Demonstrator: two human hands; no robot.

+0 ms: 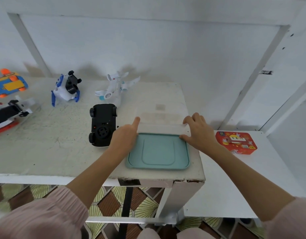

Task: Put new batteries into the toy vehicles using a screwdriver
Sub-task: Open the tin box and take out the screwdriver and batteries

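A clear plastic box (pixel 161 120) stands on the table near the right end, just behind its teal lid (pixel 158 151), which lies flat. My left hand (pixel 126 135) holds the box's left side with the forefinger stretched along it. My right hand (pixel 198 130) grips the box's right front corner, fingers curled over the rim. A black toy car (pixel 102 125) lies upside down just left of my left hand, its underside showing. Behind it lie a white toy plane (pixel 117 87) and a white-and-blue toy vehicle (pixel 67 87) with a black part. No screwdriver or batteries can be seen.
At the far left lie a blue-and-orange toy (pixel 9 83) and a black, white and red toy (pixel 9 112). A red printed tin (pixel 235 143) sits on the lower white shelf (pixel 226 178) to the right. The wall stands close behind the table (pixel 45 152).
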